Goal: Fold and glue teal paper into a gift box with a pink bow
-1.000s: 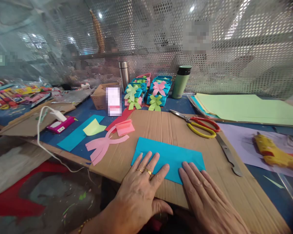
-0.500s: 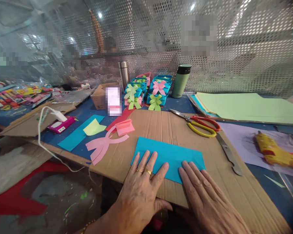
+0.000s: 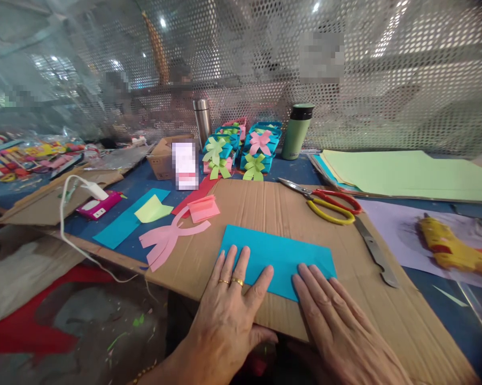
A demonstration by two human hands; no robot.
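A blue sheet of paper [image 3: 279, 254] lies flat on a brown cardboard sheet [image 3: 265, 206]. My left hand [image 3: 233, 299], with rings on two fingers, rests on the paper's left part with its fingers spread. On the right part lies my right hand [image 3: 333, 315], palm down, fingers stretched out side by side. Neither hand grips anything. Left of the paper are a pink cut paper strip piece [image 3: 164, 243] and a small folded pink paper [image 3: 203, 208]. Scissors [image 3: 325, 203] with red and yellow handles and a metal blade [image 3: 375, 251] lie to the right.
Behind stand small blue paper baskets [image 3: 259, 160] with paper bows, a green tumbler [image 3: 297, 133], a steel flask [image 3: 202, 123] and a cardboard box [image 3: 160, 160]. A yellow glue gun [image 3: 453, 248] and green paper sheets [image 3: 409, 171] are at right; a magenta power strip [image 3: 99, 207] is at left.
My left hand has slid slightly left along the blue paper. My right hand stays nearly in place, and the view has shifted a little.
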